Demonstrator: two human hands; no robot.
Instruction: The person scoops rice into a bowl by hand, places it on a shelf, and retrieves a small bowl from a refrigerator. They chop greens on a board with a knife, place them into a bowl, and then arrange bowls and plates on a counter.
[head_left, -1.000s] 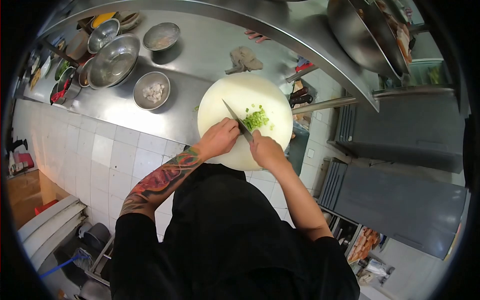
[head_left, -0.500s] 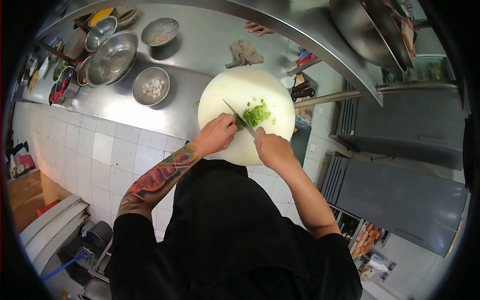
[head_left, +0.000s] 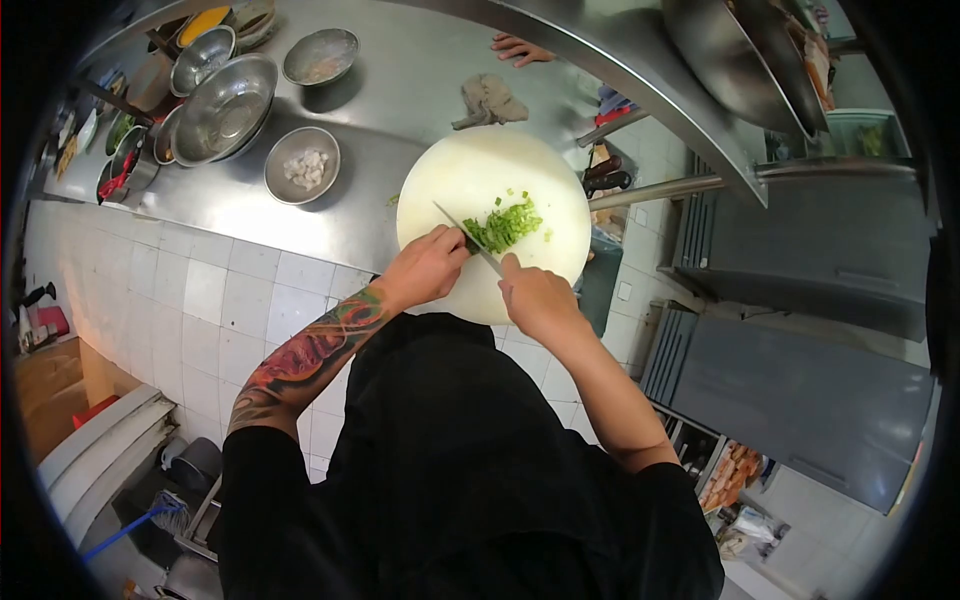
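Observation:
A round white cutting board [head_left: 470, 165] lies at the counter's near edge. My right hand [head_left: 538, 300] is closed around the handle of a kitchen knife [head_left: 484, 250], its blade slanting toward the upper left. Just left of the blade, the curled fingers of my left hand [head_left: 432, 264] press green onions [head_left: 471, 244] against the board; most of the bunch is hidden beneath them. Chopped green onions [head_left: 512, 224] are heaped on the blade's right side, with a few bits scattered around.
A steel bowl of pale pieces [head_left: 305, 168] stands left of the board, near larger steel bowls [head_left: 228, 112]. Behind the board is a crumpled cloth [head_left: 490, 100]. Another person's hand [head_left: 521, 49] rests on the far counter. Knife handles [head_left: 605, 178] stick up at right, below a steel shelf edge [head_left: 640, 90].
Both hands and the knife have shifted slightly left along the bunch. The heap of chopped green onions has spread left toward the blade and grown.

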